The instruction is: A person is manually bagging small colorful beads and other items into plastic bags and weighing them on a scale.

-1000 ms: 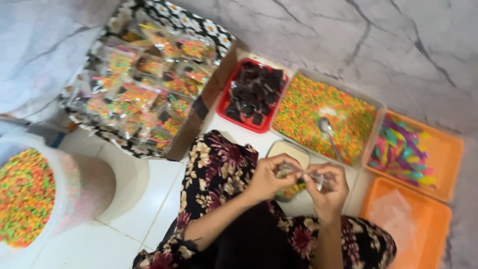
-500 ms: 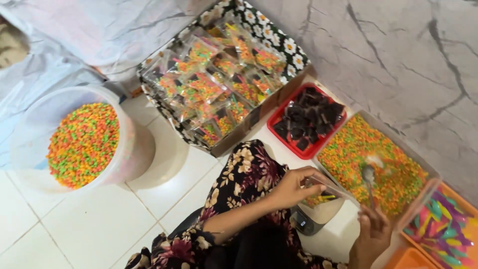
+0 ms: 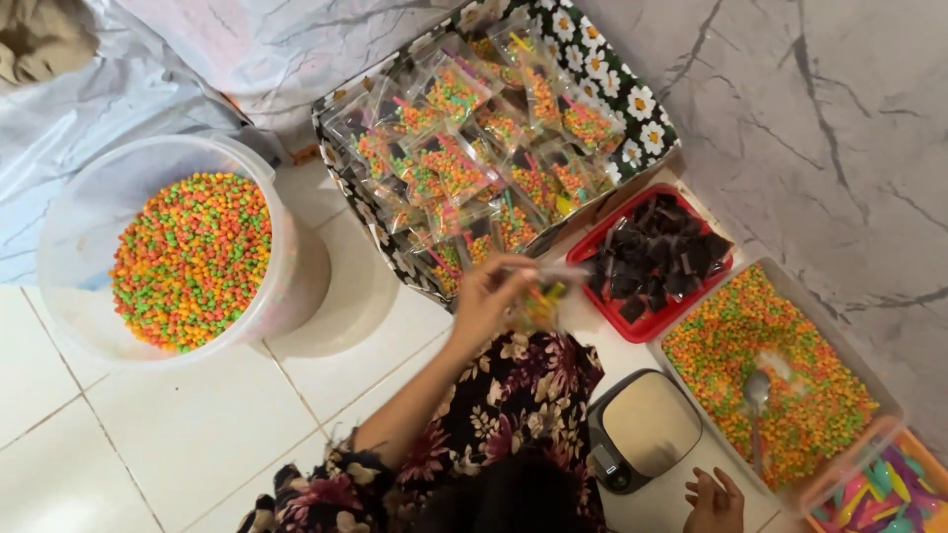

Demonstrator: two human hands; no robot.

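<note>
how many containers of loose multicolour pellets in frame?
2. One is the round white bucket on the floor tiles at left; the other is the clear rectangular tray at right, with a spoon in it. Any beyond the frame edges are unseen.

A small clear packet [image 3: 541, 301] of colourful candy, held aloft beside the floral-patterned box [image 3: 632, 109].

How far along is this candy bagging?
Done: the flowered box already holds many filled bags. In hand: the left hand holds one more small bag near that box; the right hand rests empty beside the scale. Left: the tub and tray remain full of coloured pellets.
</note>
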